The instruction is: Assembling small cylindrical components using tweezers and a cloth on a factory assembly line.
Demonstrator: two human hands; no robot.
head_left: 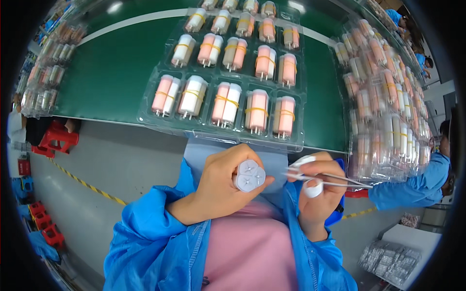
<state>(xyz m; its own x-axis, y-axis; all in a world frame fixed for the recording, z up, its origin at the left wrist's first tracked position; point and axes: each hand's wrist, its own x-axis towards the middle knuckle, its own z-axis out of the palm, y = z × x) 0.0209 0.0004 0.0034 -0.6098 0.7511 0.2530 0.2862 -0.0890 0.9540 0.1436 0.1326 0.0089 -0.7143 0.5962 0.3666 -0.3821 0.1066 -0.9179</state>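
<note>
My left hand (218,186) is wrapped around a bundle of three pale grey-white tubes (249,175), its end facing up. Each tube end shows a small pin or mark at its centre. In my right hand (323,199) is a pair of metal tweezers (350,185), the tips pointing left toward the bundle but apart from it. White finger covers (313,189) sit on fingers of that hand. Just beyond my hands, a clear plastic tray (194,132) holds rows of pink, white and beige tube bundles (226,103) tied with yellow rubber bands, pins toward me.
The tray lies on a green table (111,82), its near edge overhanging. Stacked trays of bundles (388,104) stand at right, others (46,87) at far left. A co-worker's blue sleeve (410,191) reaches in at right. Red stools (59,138) stand on the left floor.
</note>
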